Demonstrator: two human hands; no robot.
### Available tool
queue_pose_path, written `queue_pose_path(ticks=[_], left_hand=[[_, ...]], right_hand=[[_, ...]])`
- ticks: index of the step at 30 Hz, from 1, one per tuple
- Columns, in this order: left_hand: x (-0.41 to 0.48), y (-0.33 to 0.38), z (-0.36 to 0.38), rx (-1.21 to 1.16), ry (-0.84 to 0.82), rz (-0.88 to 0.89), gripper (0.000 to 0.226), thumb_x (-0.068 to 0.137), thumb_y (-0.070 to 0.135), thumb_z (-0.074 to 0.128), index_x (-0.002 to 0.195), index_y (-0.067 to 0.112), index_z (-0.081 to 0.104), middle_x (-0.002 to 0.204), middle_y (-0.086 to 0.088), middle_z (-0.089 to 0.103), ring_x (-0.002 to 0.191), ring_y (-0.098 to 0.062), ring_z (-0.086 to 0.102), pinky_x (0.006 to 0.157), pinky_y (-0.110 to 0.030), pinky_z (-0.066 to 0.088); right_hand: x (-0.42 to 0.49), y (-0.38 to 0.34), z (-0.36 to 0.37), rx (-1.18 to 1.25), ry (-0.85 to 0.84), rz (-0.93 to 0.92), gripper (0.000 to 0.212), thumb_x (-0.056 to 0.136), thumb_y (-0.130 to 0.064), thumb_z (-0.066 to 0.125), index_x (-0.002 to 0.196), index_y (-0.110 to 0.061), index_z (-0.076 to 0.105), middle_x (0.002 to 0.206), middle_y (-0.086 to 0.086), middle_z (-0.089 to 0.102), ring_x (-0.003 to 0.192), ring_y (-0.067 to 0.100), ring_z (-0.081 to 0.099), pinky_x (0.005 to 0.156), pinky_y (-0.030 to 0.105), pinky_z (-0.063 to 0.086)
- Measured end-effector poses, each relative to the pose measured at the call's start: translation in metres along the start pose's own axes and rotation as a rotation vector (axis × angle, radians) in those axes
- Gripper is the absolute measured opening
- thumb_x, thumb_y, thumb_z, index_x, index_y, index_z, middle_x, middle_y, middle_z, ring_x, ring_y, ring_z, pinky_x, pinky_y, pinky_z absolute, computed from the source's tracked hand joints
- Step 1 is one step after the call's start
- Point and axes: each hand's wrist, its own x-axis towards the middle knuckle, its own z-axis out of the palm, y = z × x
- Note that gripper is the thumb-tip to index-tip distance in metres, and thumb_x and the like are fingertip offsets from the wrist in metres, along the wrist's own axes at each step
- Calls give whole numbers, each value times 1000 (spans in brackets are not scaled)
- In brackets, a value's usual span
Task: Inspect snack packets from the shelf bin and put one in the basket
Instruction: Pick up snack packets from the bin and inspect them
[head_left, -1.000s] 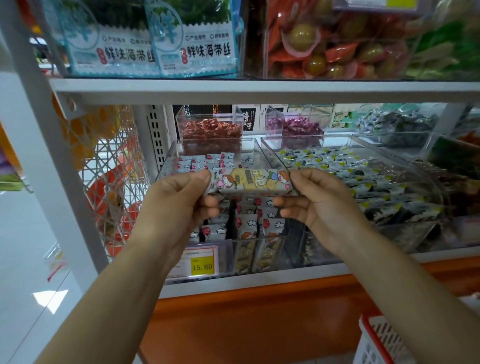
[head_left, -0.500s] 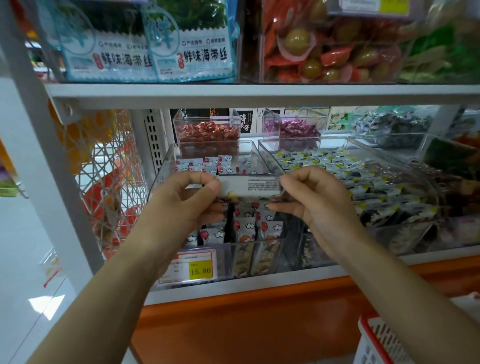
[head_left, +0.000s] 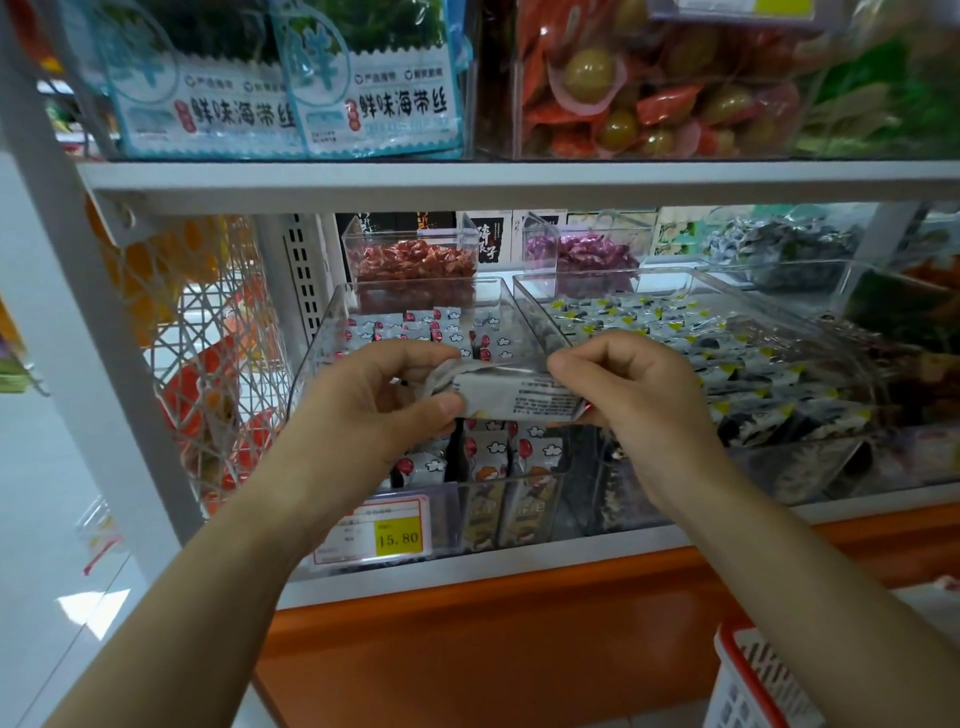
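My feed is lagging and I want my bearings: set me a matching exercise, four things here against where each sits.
Things
1 pale printed snack packet
2 yellow price tag
3 white plastic basket with red rim
4 clear bin of red-wrapped sweets
Places
A bottom right corner of the view
B at the back, beyond the packet
C pinched between left hand and right hand
D low in front, under the packet
Pairs: 1-C, 2-D, 3-A, 4-B

On lower shelf (head_left: 519, 569), white front lip: left clear bin (head_left: 317, 364) of white packets, price tag (head_left: 374, 532) on its front. Just beside it on the right, wider clear bin (head_left: 540, 312) of yellow-cornered packets. Behind them, two small boxes: red sweets (head_left: 413, 265), purple sweets (head_left: 579, 249). On upper shelf (head_left: 519, 179): seaweed packs (head_left: 291, 104), orange-green snack bin (head_left: 649, 98).
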Motion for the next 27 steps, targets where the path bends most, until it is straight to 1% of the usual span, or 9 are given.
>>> queue_pose_path(ticks=[3, 6, 10, 12, 14, 18, 23, 25, 27], left_hand=[[0, 0, 0, 66, -29, -25, 23, 79, 24, 67, 101, 28, 64, 94, 4, 70, 84, -14, 68, 73, -25, 58], [-1, 0, 3, 107, 10, -50, 36, 63, 48, 67, 92, 28, 63, 90, 2, 68, 80, -15, 68, 67, -25, 57], [1, 0, 5, 117, 84, -41, 16, 76, 32, 69, 90, 24, 65, 93, -10, 65, 77, -25, 68, 70, -41, 58], [2, 0, 4, 105, 102, -37, 8, 76, 29, 71, 83, 25, 71, 85, -5, 69, 72, -21, 68, 68, -36, 59], [1, 1, 2, 117, 105, -18, 5, 73, 30, 71, 75, 26, 74, 75, 1, 71, 68, -17, 66, 62, -23, 57], [0, 1, -3, 182, 96, 1, 9, 71, 38, 69, 73, 32, 75, 76, 10, 72, 68, -8, 64, 54, -8, 48], [2, 0, -7, 245, 101, 50, 32, 81, 31, 64, 63, 6, 70, 59, -7, 63, 44, -6, 51, 45, -9, 44], [1, 0, -7, 307, 112, 83, 31, 82, 31, 63, 63, 7, 69, 59, -4, 63, 42, -6, 49, 44, -9, 43], [0, 0, -4, 339, 130, 108, 26, 82, 33, 61, 66, 15, 70, 59, -3, 63, 44, -8, 50, 43, -10, 42]], right_hand=[[-1, 0, 0, -89, 39, -67, 15, 84, -18, 67, 70, -14, 66, 64, -1, 62, 58, 5, 55, 58, 18, 50], [-3, -1, 3, -141, 4, -122, 13, 84, -17, 67, 70, -15, 66, 67, -1, 64, 60, 3, 58, 60, 14, 49], [-5, -2, 4, -149, -31, -149, 8, 83, -16, 67, 75, -15, 68, 78, 1, 68, 71, 11, 63, 67, 22, 53], [-4, -3, 3, -142, -43, -147, 7, 83, -15, 67, 76, -14, 68, 79, 0, 69, 72, 10, 64, 68, 21, 54], [-3, -3, 2, -138, -65, -140, 7, 83, -13, 67, 76, -13, 68, 78, -1, 69, 72, 10, 64, 68, 22, 54], [-3, -1, 2, -124, -109, -128, 7, 83, -11, 67, 77, -13, 68, 79, 2, 69, 74, 15, 64, 69, 25, 55], [-3, -2, 3, -97, -165, -124, 8, 83, -12, 67, 76, -16, 68, 76, -1, 69, 69, 9, 64, 64, 20, 53], [-3, -1, 4, -100, -169, -128, 8, 83, -11, 67, 76, -14, 68, 76, 1, 69, 70, 11, 64, 65, 23, 53], [-4, 0, 5, -97, -140, -135, 8, 83, -11, 66, 76, -14, 68, 74, -2, 67, 68, 8, 62, 64, 19, 51]])
